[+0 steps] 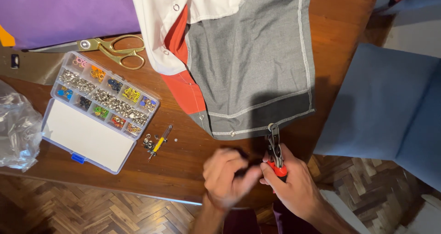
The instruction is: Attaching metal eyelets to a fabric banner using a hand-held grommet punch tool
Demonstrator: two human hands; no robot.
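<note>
The right hand (294, 183) grips red-handled snap pliers (275, 151) whose metal tip bites the near hem of the grey cloth (252, 64) lying on the wooden table (183, 160), seemingly mid-press on a snap, while the blurred left hand (227, 176) curls beside the handles, its hold unclear.

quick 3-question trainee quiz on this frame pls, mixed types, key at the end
1. True or false: the right hand holds red-handled pliers whose tip meets the hem of the grey fabric.
2. Which lies nearest the gold scissors? A) the grey fabric's hem B) the clear compartment box C) the blue cushion
3. What small tool lies on the table beside the box?

Key: 1 true; 2 B; 3 a yellow-handled screwdriver
</note>
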